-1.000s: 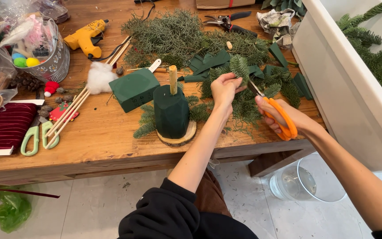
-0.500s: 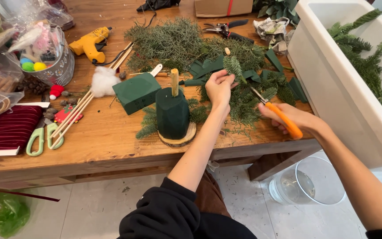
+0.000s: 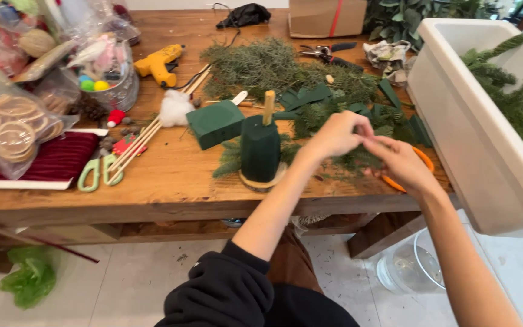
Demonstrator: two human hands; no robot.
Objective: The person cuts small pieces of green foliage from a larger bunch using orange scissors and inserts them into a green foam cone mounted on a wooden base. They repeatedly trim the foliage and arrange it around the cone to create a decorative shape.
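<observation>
My left hand [image 3: 334,136] and my right hand [image 3: 399,162] meet fingertip to fingertip over the table's front right, pinching a small fir sprig [image 3: 363,158] between them. Orange-handled scissors [image 3: 426,162] show from under my right hand; they seem to rest on the wooden table [image 3: 171,181]. Just left of my left hand stands a dark green foam cone [image 3: 260,151] with a wooden stick in its top, on a round wooden disc [image 3: 263,180]. A green foam block [image 3: 215,123] lies behind it.
A white trough [image 3: 473,139] with evergreen branches stands at the right. A heap of fir cuttings [image 3: 261,63], a yellow glue gun [image 3: 158,63], black pruning shears [image 3: 328,51], green-handled scissors [image 3: 95,172], red ribbon [image 3: 55,158] and craft bags fill the table. A clear bucket [image 3: 407,266] sits below.
My right hand has moved left to meet my left hand, and the orange scissors it held out now lie beneath it. My left hand has come down from the greenery.
</observation>
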